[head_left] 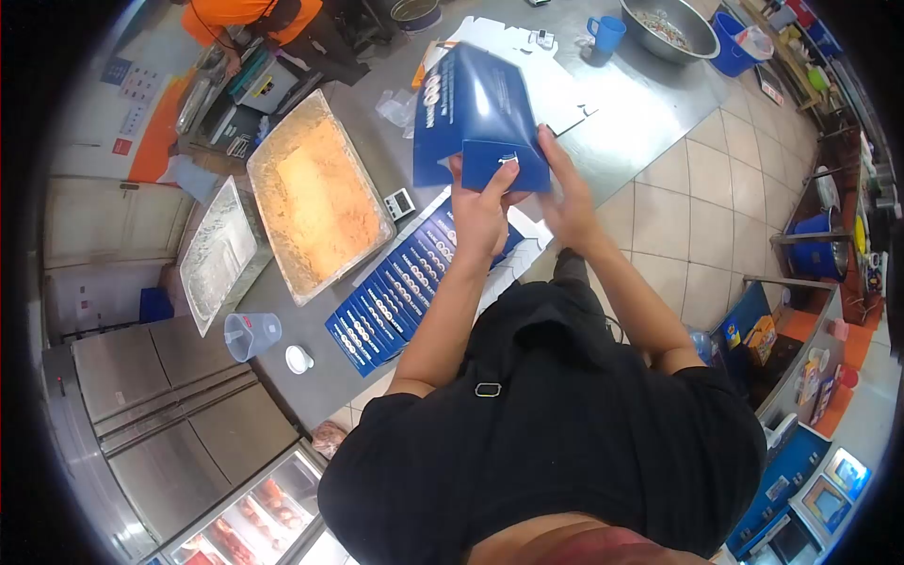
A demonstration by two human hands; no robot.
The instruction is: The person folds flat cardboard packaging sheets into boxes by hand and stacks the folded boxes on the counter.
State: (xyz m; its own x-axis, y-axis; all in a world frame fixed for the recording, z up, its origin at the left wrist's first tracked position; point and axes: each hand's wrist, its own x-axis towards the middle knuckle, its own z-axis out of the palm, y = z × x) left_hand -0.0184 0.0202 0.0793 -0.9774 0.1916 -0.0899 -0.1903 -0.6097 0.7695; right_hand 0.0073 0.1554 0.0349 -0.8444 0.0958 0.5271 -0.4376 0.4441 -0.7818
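Observation:
A blue cardboard box (494,89) with white lettering, partly folded, is held up over the steel table. My left hand (482,215) grips its near end, the thumb lying on the blue end flap. My right hand (569,200) is against the box's right side, fingers stretched up along the edge; some of its fingers are hidden or blurred. Below my left forearm lies a row of overlapping blue printed cartons (400,287). White unfolded cardboard (546,85) lies behind the box.
Left of the cartons are a large tray of orange-yellow crumbs (325,202), a floury white tray (221,250), a small timer (399,203) and a clear jug (252,336). Farther back stand a blue mug (606,36) and a metal bowl (670,26). A person in orange (250,19) works at upper left.

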